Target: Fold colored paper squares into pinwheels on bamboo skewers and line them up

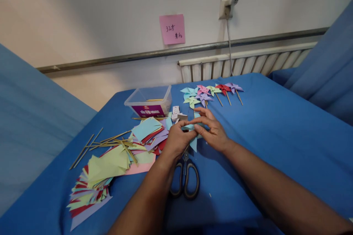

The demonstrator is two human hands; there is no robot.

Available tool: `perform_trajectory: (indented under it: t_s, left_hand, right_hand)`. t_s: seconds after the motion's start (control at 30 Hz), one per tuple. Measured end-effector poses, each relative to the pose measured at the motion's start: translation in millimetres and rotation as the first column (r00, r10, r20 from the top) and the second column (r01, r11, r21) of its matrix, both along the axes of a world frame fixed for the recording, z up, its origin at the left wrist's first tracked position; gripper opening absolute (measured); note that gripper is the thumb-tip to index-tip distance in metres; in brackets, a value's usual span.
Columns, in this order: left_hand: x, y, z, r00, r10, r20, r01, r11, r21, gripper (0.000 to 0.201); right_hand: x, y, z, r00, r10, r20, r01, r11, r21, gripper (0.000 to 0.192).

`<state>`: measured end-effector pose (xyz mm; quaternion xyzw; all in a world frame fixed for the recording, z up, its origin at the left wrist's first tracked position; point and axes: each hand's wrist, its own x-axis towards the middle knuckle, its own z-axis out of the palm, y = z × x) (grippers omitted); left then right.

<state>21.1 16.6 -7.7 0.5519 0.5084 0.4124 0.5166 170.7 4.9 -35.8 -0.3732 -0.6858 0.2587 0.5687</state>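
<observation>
Between my two hands is a light blue paper pinwheel (193, 144), its blades partly hidden by my fingers. My left hand (180, 137) pinches it from the left, thumb and fingers closed on the paper. From the right, my right hand (211, 130) presses its thumb and fingertips against the same piece. Directly beneath lie scissors (190, 180) with dark handles pointing toward me, their blades mostly covered by my hands. Small white boxes (175, 112) sit just beyond my left hand.
Finished pinwheels (202, 97) on sticks lie at the back. A clear plastic tub (149, 99) stands back left, with thin sticks inside. Coloured paper sheets (110, 165) and loose sticks (116, 141) spread over the left side of the blue cloth (275, 136). A radiator (242, 64) runs along the wall.
</observation>
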Motion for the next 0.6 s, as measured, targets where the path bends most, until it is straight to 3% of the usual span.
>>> perform_trajectory:
  t_s: [0.27, 0.37, 0.47, 0.53, 0.6]
  left_hand:
    - [2.7, -1.9, -0.1, 0.994, 0.016, 0.109, -0.009, 0.998, -0.068, 0.029]
    - [1.8, -0.6, -3.6, 0.966, 0.056, 0.253, -0.005, 0.980, -0.199, 0.037]
    - [0.0, 2.5, -5.6, 0.894, 0.122, 0.432, 0.001, 0.962, -0.274, 0.040]
    - [-1.2, 4.8, -5.3, 0.854, 0.164, 0.494, -0.027, 0.962, -0.273, 0.037]
    - [-2.3, 6.7, -4.4, 0.826, 0.197, 0.527, -0.062, 0.963, -0.263, 0.032]
  right_hand:
    - [-3.6, 1.1, -3.9, 1.000, 0.001, -0.023, -0.002, 0.999, -0.051, 0.017]
    - [-3.4, 0.8, -3.9, 0.978, -0.142, -0.151, 0.125, 0.985, -0.114, 0.023]
    - [-5.4, 1.7, -5.5, 0.881, -0.318, -0.350, 0.213, 0.928, -0.306, 0.038]
    - [-9.5, 1.5, -7.0, 0.851, -0.326, -0.412, 0.120, 0.884, -0.452, 0.040]
    - [-16.6, -0.7, -8.7, 0.877, -0.217, -0.429, -0.070, 0.825, -0.561, 0.042]
